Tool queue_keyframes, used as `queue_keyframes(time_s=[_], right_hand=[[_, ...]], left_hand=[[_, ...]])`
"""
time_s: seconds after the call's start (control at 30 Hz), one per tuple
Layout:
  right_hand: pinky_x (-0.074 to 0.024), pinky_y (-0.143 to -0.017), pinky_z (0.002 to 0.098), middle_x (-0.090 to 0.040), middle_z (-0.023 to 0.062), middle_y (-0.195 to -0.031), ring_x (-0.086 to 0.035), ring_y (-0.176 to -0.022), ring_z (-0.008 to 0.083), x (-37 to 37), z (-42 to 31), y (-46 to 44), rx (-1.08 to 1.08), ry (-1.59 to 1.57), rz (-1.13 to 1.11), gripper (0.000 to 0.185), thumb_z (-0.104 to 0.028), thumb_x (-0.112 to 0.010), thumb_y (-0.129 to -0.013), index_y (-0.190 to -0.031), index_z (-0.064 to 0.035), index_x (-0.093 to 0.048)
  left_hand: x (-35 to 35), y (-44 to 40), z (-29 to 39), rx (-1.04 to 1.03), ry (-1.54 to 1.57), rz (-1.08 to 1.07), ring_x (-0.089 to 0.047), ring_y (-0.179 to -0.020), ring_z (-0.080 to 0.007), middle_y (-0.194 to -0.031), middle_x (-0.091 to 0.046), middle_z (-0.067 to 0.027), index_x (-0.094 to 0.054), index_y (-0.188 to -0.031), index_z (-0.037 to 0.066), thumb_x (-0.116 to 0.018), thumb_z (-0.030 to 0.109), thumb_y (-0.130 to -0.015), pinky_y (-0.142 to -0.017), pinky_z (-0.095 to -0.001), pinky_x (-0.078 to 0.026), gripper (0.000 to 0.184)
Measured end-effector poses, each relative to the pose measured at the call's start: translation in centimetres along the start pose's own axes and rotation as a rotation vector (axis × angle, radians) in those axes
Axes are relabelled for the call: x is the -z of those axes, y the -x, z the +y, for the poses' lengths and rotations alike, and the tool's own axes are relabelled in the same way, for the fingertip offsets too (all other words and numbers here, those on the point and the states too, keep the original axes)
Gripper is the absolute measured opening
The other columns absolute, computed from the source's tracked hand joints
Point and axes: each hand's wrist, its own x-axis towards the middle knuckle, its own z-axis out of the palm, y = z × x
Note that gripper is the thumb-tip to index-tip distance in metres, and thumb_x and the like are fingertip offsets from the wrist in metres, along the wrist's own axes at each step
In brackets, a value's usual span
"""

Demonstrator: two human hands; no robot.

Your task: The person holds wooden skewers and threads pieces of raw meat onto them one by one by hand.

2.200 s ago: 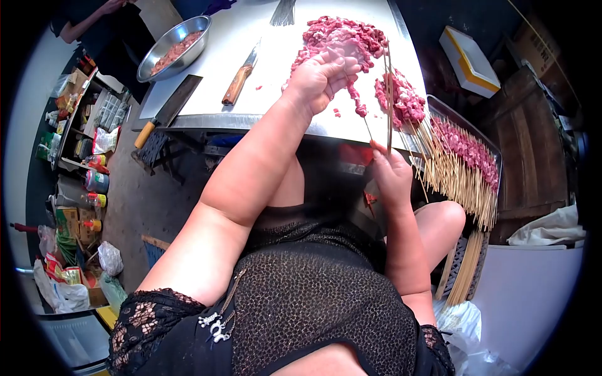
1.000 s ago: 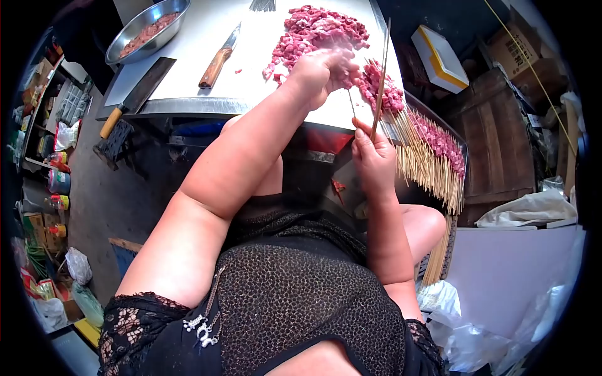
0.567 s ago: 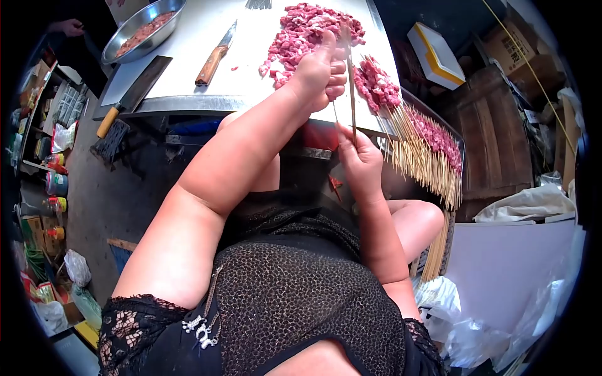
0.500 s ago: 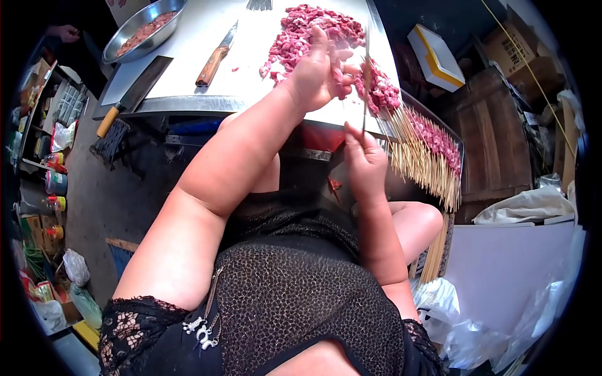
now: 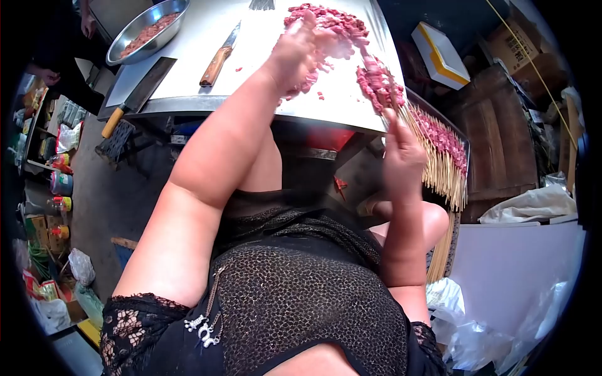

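Note:
My left hand [image 5: 295, 55] is over the near left part of the pile of cut raw meat [image 5: 351, 26] on the white tabletop [image 5: 257, 69]. Motion smears its fingers, and what they hold is unclear. My right hand [image 5: 404, 150] is closed on thin skewers, blurred, pointing up and away across the loaded meat skewers [image 5: 374, 84] at the table's right front corner. More meat skewers [image 5: 442, 138] lie in rows in a tray to the right, wooden ends towards me. Small meat scraps [image 5: 320, 96] lie between my hands.
A cleaver [image 5: 147, 84] and a wooden-handled knife [image 5: 219, 66] lie left of the meat. Behind them stands a metal bowl of meat [image 5: 147, 31]. Bare sticks [image 5: 444, 250] stand low at right. Another person's hand [image 5: 47, 76] shows at far left.
My right hand has moved right with its skewers, to the loaded ones at the table's corner. My left hand has shifted left, over the near side of the meat pile.

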Motion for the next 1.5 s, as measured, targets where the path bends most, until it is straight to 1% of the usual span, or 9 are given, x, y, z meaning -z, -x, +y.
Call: queue_keyframes(time_s=[0.17,0.4,0.6,0.77,0.97,1.23,1.3,1.4,1.5], right_hand=[[-0.0478,-0.059,0.0410,-0.062,0.0127,-0.075,-0.060,-0.067,0.0314,2.7,3.1,-1.0,-0.030,0.732,-0.304,0.025,-0.011,-0.050,-0.084,-0.106,-0.0133,-0.062],[-0.0463,-0.065,0.0383,-0.060,0.0086,-0.079,-0.057,-0.077,0.0272,3.0,0.8,-1.6,0.090,0.798,-0.041,0.020,-0.018,-0.050,-0.089,-0.102,-0.0102,-0.062],[-0.0351,-0.049,0.0176,-0.051,-0.0033,-0.062,-0.043,-0.055,0.0016,2.2,-2.6,-0.7,-0.485,-0.234,-0.290,0.027,-0.024,-0.050,-0.094,-0.109,-0.0047,-0.061],[-0.0317,-0.049,0.0173,-0.045,-0.0049,-0.059,-0.038,-0.053,0.0022,-0.4,-1.5,1.6,-0.575,-0.614,-0.353,0.028,-0.027,-0.047,-0.095,-0.093,-0.0017,-0.059],[-0.0266,-0.045,0.0163,-0.043,-0.0057,-0.059,-0.034,-0.050,0.0007,-1.6,0.6,3.2,-0.607,-0.759,-0.394,0.024,-0.024,-0.048,-0.094,-0.083,-0.0041,-0.057],[-0.0287,-0.045,0.0160,-0.047,-0.0075,-0.061,-0.035,-0.051,-0.0006,-0.7,0.1,3.4,-0.619,-0.583,-0.301,0.020,-0.019,-0.055,-0.091,-0.090,-0.0016,-0.064],[-0.0309,-0.046,0.0150,-0.051,-0.0069,-0.067,-0.037,-0.052,-0.0003,-0.6,0.0,3.8,-0.636,-0.632,-0.203,0.018,-0.016,-0.056,-0.090,-0.097,-0.0013,-0.063],[-0.0330,-0.047,0.0144,-0.054,-0.0048,-0.072,-0.040,-0.055,0.0001,-0.8,0.0,3.4,-0.675,-0.767,-0.237,0.020,-0.010,-0.057,-0.088,-0.106,-0.0009,-0.058],[-0.0331,-0.048,0.0150,-0.053,-0.0043,-0.071,-0.041,-0.055,0.0006,-2.0,-0.3,2.7,-0.632,-0.792,-0.275,0.019,-0.009,-0.056,-0.089,-0.105,-0.0003,-0.058]], left_hand=[[7.5,-2.0,1.7,-0.114,-0.661,0.303,-0.058,-0.090,-0.0156,-0.099,-0.062,-0.0075,-0.060,-0.108,0.001,-0.058,0.020,-0.088,-0.078,-0.0294,-0.046,0.028],[10.0,-1.6,2.4,0.082,-1.392,0.276,-0.063,-0.077,-0.0212,-0.079,-0.067,-0.0117,-0.070,-0.087,0.008,-0.065,0.033,-0.078,-0.072,-0.0313,-0.048,0.027],[9.7,-1.1,1.7,0.209,-1.725,0.068,-0.059,-0.055,-0.0177,-0.064,-0.064,-0.0101,-0.067,-0.061,0.006,-0.065,0.031,-0.076,-0.057,-0.0296,-0.046,0.029],[9.1,-0.8,1.7,0.214,-1.390,0.225,-0.061,-0.060,-0.0143,-0.068,-0.066,-0.0069,-0.069,-0.079,0.005,-0.061,0.013,-0.072,-0.060,-0.0284,-0.048,0.014],[5.6,-2.2,-0.2,-0.259,-1.381,0.122,-0.064,-0.074,-0.0182,-0.084,-0.067,-0.0115,-0.067,-0.101,0.009,-0.059,0.013,-0.076,-0.072,-0.0281,-0.050,0.027],[2.7,-2.4,-0.6,0.032,-1.759,0.095,-0.062,-0.083,-0.0276,-0.086,-0.065,-0.0128,-0.067,-0.092,0.012,-0.063,0.022,-0.077,-0.076,-0.0380,-0.047,0.018],[2.8,-1.6,0.0,0.020,-1.677,0.035,-0.063,-0.083,-0.0237,-0.086,-0.066,-0.0111,-0.067,-0.093,0.009,-0.059,0.021,-0.078,-0.076,-0.0370,-0.049,0.021],[4.1,-1.5,-0.1,0.166,-0.741,0.144,-0.057,-0.070,-0.0093,-0.078,-0.063,-0.0050,-0.064,-0.091,0.001,-0.056,0.023,-0.087,-0.064,-0.0256,-0.049,0.024],[3.9,-0.9,0.4,0.313,-0.019,0.084,-0.065,-0.080,-0.0192,-0.094,-0.065,-0.0135,-0.059,-0.103,0.001,-0.050,0.018,-0.092,-0.072,-0.0308,-0.055,0.022]])
